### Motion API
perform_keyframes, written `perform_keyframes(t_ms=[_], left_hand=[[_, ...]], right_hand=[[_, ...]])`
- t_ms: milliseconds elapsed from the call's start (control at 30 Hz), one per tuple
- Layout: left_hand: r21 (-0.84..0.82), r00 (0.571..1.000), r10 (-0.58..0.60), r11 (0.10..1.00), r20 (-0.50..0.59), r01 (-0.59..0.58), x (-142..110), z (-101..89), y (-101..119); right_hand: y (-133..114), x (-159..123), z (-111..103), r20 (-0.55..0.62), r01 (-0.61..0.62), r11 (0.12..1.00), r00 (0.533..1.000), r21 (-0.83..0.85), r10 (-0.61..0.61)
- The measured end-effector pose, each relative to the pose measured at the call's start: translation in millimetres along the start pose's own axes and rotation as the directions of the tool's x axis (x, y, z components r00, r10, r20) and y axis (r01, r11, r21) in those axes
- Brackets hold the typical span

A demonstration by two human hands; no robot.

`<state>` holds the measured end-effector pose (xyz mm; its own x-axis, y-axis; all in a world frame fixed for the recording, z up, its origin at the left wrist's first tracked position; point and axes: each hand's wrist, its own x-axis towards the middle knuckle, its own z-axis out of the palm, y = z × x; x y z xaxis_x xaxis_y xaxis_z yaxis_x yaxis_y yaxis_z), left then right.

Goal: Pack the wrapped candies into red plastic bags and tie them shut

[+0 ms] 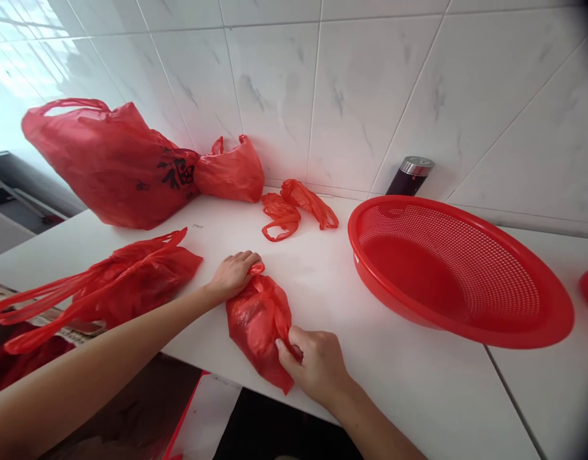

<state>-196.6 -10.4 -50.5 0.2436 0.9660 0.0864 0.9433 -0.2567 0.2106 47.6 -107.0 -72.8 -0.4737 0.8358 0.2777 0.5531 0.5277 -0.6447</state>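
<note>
A small red plastic bag [260, 322] with something bulky inside lies near the front edge of the white counter. At its top end my left hand [235, 273] is closed round the gathered plastic, and a bit of it pokes out beside the fingers. My right hand [315, 361] pinches the bag's right side between thumb and curled fingers. What the bag contains cannot be made out through the plastic. To the left lies another filled red bag [135, 275], its long handles trailing over the counter's edge.
A large red bag with black lettering [116, 166] and a smaller red bag [233, 171] stand against the tiled wall. Two crumpled red bags [310, 203] lie nearby. On the right sits a red plastic colander [418, 275], with a dark metal-topped cylinder [409, 176] behind it.
</note>
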Motion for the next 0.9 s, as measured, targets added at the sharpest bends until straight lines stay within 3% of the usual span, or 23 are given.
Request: perform_keyframes(t_ms=[100, 233, 367, 433, 500, 533, 567, 600, 633, 667, 800, 900], left_hand=[[-0.011, 0.990, -0.139, 0.990, -0.020, 0.139, 8, -4.3, -16], [-0.113, 0.952, -0.306, 0.945, 0.032, 0.307, 21, -16.3, -37], [-0.233, 0.924, -0.382, 0.899, -0.001, 0.371, 26, -57.1, -34], [-0.269, 0.946, -0.306, 0.925, -0.107, 0.269, 20, -81.9, -17], [-0.241, 0.987, -0.053, 0.970, -0.151, 0.015, 7, -98.4, 7], [-0.225, 0.991, 0.108, 0.967, -0.076, -0.122, -1, -101.4, 19], [-0.231, 0.965, 0.251, 0.946, 0.069, -0.230, -9, -100.5, 30], [-0.245, 0.913, 0.351, 0.922, 0.207, -0.299, -18, -96.1, 39], [-0.239, 0.874, 0.390, 0.914, 0.289, -0.328, -26, -88.7, 46], [-0.216, 0.871, 0.376, 0.922, 0.315, -0.320, -33, -79.4, 51], [0.002, 0.957, 0.168, 0.985, 0.238, -0.173, -45, -45.8, 56], [0.132, 0.963, 0.147, 0.975, 0.226, -0.179, -41, -49.2, 54]], right_hand=[[-1, -1, 2, -0.010, 0.087, 0.993, 0.996, 0.078, -0.086], [2, -4, 0, -0.015, 0.143, 0.985, 0.990, 0.093, -0.142], [3, -6, -5, -0.096, 0.150, 0.981, 0.986, 0.126, -0.138], [2, -5, -7, -0.149, 0.147, 0.972, 0.982, 0.183, -0.120], [0, -4, -9, -0.194, 0.139, 0.956, 0.977, 0.258, -0.090], [0, -4, -10, -0.215, 0.128, 0.946, 0.975, 0.298, -0.064], [-1, -4, -12, -0.230, 0.110, 0.934, 0.973, 0.339, -0.031], [-1, -4, -14, -0.238, 0.087, 0.920, 0.971, 0.381, 0.007], [0, -4, -16, -0.237, 0.060, 0.903, 0.970, 0.425, 0.047], [0, -5, -17, -0.231, 0.033, 0.885, 0.969, 0.464, 0.085], [2, -6, -20, -0.243, 0.003, 0.849, 0.959, 0.528, 0.148], [4, -6, -19, -0.288, 0.024, 0.855, 0.946, 0.517, 0.148]])
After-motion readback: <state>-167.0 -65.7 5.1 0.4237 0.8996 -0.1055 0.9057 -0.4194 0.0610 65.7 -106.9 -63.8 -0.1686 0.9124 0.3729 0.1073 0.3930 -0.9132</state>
